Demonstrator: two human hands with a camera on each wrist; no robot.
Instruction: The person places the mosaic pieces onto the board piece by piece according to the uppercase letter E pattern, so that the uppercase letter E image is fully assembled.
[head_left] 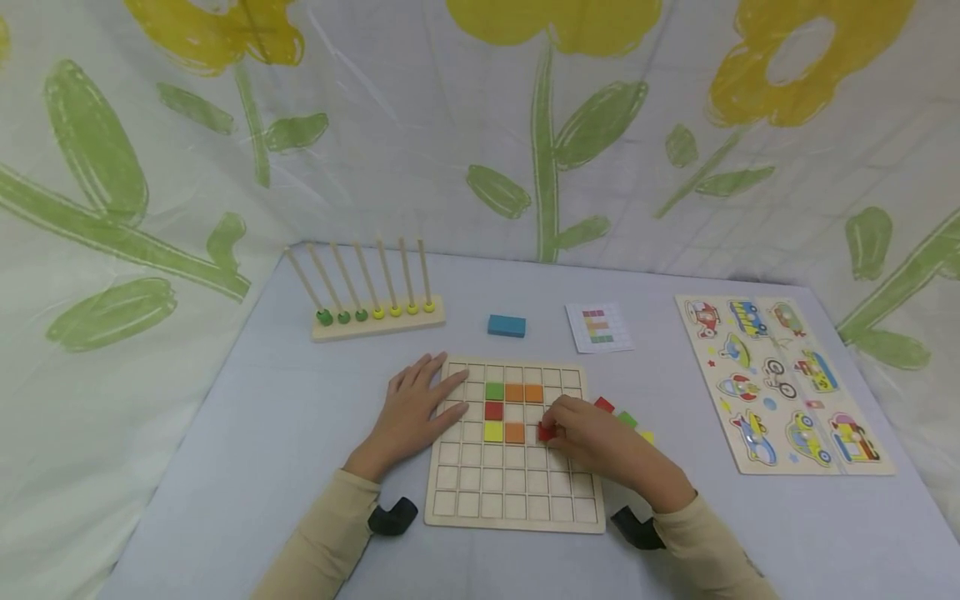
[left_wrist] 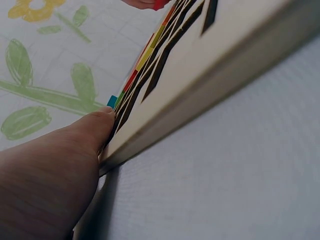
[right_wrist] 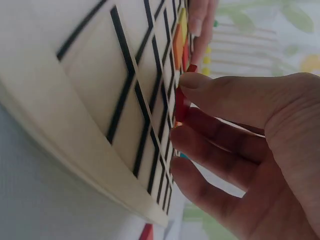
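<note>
A wooden grid board (head_left: 492, 481) lies flat, with several coloured square tiles in its upper cells: a green tile (head_left: 494, 391), orange ones along the same row, a red tile (head_left: 493, 411), a yellow tile (head_left: 492, 432) and another orange tile (head_left: 514, 433). My right hand (head_left: 596, 437) pinches a red square tile (right_wrist: 182, 105) between thumb and forefinger. That tile stands tilted at the board's surface, right of the lower orange tile. On the board's left edge rests my left hand (head_left: 415, 417), fingers spread; its thumb (left_wrist: 102, 122) lies along the border in the left wrist view.
Loose tiles, including a green one (head_left: 627, 419), lie right of the board, partly behind my right hand. Beyond stand a peg stand with beads (head_left: 378, 323), a blue block (head_left: 507, 326) and a pattern card (head_left: 599, 327). A vehicle puzzle board (head_left: 783, 387) lies far right.
</note>
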